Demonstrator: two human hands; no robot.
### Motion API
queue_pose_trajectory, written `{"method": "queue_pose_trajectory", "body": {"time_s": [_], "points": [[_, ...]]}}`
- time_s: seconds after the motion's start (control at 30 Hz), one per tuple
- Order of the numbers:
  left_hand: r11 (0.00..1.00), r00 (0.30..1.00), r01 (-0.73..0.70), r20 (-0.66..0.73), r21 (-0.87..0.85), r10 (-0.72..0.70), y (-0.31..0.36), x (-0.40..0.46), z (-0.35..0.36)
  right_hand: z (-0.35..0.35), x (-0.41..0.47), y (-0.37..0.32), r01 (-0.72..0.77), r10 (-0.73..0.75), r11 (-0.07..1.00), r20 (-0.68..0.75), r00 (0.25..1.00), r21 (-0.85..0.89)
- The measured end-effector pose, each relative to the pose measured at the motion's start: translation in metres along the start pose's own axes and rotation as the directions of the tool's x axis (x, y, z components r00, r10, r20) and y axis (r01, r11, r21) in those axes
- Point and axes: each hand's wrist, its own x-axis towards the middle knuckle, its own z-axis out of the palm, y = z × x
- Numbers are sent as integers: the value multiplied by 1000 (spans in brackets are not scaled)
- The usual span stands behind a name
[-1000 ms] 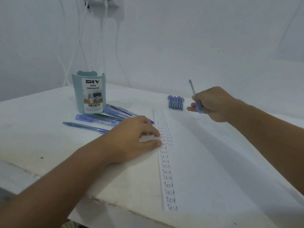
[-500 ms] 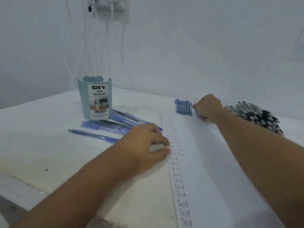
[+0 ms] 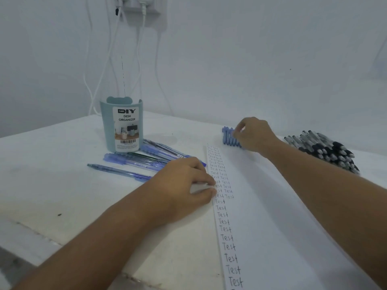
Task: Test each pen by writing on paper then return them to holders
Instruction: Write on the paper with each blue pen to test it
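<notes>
Left hand (image 3: 184, 185) pressing down on the left edge of the paper (image 3: 261, 216), fingers curled, thumb flat against the sheet. Farther left — teal pen holder (image 3: 122, 124) labelled "DIY DESK ORGANIZER", upright, with loose blue pens (image 3: 144, 159) lying beside its base on the white table (image 3: 52, 164). Down the paper, "Test" handwritten over and over. Right hand (image 3: 254, 133) reaching past the sheet, fingertips on a row of blue caps (image 3: 228, 137) — exact grasp unclear. Far right, heap of black pens (image 3: 326, 150).

White cables (image 3: 92, 80) are hanging down the pale wall from what looks like a socket block (image 3: 144, 9), reaching the worn white counter (image 3: 52, 185).
</notes>
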Motion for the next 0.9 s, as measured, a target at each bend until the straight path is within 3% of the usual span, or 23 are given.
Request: {"method": "queue_pose_trajectory", "body": {"time_s": [0.07, 0.17, 0.3, 0.73, 0.8, 0.9], "points": [[1000, 1000, 4, -3, 3, -4, 1, -1, 0, -6, -18, -17, 131, -136, 987, 52, 989, 92], [1000, 1000, 24, -8, -13, -24, 2, -2, 1, -11, -41, -37, 266, -304, 949, 269, 914, 168], [999, 999, 38, 0, -5, -38, 2, -2, 2, -7, -58, -42, 345, -377, 926, 409, 831, 154], [999, 999, 40, -16, -8, -40, 3, -2, 1, 10, -68, -41, 409, -415, 909, 245, 876, 77], [999, 999, 45, -12, 0, -45, 3, -2, 1, 11, -66, -40, 348, -371, 925, 163, 914, 153], [998, 998, 56, -14, 7, -56, 3, -2, 1, 10, -65, -38, 125, -188, 892, 106, 976, 434]]}}
